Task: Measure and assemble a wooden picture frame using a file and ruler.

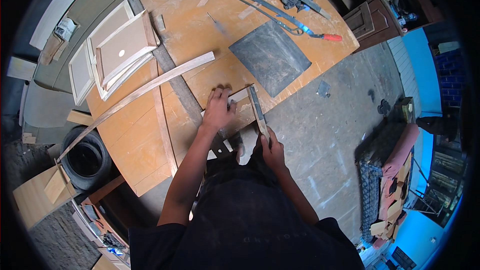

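Observation:
My left hand lies over a short pale wooden strip at the table's near edge. Its fingers curl over the strip and hold it down. Closed round the lower end of a narrow wooden bar with a dark grey face is my right hand. The bar stands crosswise against the strip's right end, partly past the table edge. Whether it is a file or a sanding stick I cannot tell. Left of my left hand, a grey flat bar lies across the orange-brown table.
A dark sheet lies near the right edge, beside a hacksaw with a red handle. Wooden frames are stacked at the left. A long wooden strip reaches past the left edge above a tire. Dark cabinets stand far right.

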Available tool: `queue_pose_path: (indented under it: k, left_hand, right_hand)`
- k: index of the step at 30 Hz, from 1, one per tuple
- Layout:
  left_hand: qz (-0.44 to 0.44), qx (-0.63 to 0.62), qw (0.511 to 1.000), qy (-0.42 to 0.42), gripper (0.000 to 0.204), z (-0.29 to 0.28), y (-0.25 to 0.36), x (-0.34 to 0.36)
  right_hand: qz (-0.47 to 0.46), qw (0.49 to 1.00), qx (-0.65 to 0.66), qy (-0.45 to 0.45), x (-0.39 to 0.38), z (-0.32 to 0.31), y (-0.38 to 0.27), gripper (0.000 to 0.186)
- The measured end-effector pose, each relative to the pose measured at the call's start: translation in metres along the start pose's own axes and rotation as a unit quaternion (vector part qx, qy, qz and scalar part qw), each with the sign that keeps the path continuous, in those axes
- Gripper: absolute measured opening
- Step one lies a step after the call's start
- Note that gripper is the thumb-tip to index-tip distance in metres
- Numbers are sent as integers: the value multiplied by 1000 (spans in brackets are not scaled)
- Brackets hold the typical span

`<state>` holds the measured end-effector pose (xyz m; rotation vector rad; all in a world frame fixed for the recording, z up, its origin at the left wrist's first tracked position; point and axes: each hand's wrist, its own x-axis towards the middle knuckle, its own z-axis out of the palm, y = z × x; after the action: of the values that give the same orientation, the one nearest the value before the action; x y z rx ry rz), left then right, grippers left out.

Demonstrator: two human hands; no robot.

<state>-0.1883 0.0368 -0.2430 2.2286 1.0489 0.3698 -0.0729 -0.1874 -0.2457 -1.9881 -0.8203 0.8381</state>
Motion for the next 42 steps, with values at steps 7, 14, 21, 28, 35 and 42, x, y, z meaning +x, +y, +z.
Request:
queue_pose_path:
  k: [7,14,21,28,35,42]
  left_hand:
    - [11,9,999,-47,43,-15,-6,-18]
    - [-3,40,999,-32,37,-20,5,-20]
    - [-100,210,972,42,35,-5,-11,-3]
    - [-103,240,965,6,43,-6,-7,3]
    - [-99,241,965,-1,44,-6,-10,1]
    - [-83,244,966,11,42,-7,-10,0]
  right_hand:
    - [-87,993,-78,-1,8,13,24,44]
    - [-74,992,-96,-19,8,13,28,46]
    - [-66,993,-91,-39,2,8,-5,50]
    - [-119,983,-139,-2,-15,33,16,55]
    - [-130,985,-116,5,-4,52,4,54]
    - [-135,979,-151,3,27,47,-12,54]
